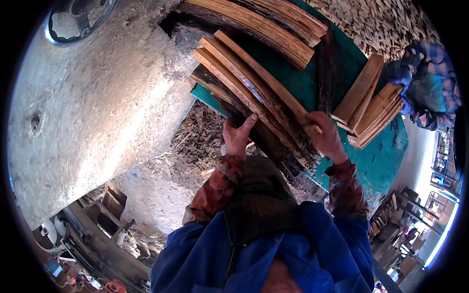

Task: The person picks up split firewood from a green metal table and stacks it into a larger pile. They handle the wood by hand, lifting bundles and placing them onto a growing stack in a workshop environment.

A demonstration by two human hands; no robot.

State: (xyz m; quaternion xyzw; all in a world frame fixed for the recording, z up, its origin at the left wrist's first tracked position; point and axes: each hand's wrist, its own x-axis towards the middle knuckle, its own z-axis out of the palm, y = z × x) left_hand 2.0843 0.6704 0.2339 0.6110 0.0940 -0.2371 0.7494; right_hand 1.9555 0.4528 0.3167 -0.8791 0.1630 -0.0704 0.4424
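Several long wooden boards [259, 93] with dark, bark-covered edges lie side by side in front of me, slanting over a green table [391, 156]. My left hand [237, 136] grips the near dark edge of this bundle; its thumb lies against the wood and most of its fingers are hidden. Closed round the near end of the rightmost board [273, 83] is my right hand [326, 138]. Both forearms are in red patterned sleeves. Farther off, another stack of boards [259, 24] rests on the table.
At the right a co-worker's blue-gloved hand [398, 75] touches a short stack of boards [378, 115]. A wide, worn metal surface [97, 112] fills the left side, with a handwheel [80, 19] at its far end. Wood debris [195, 136] covers the floor between. Stacked wood pieces [376, 24] rise at the back.
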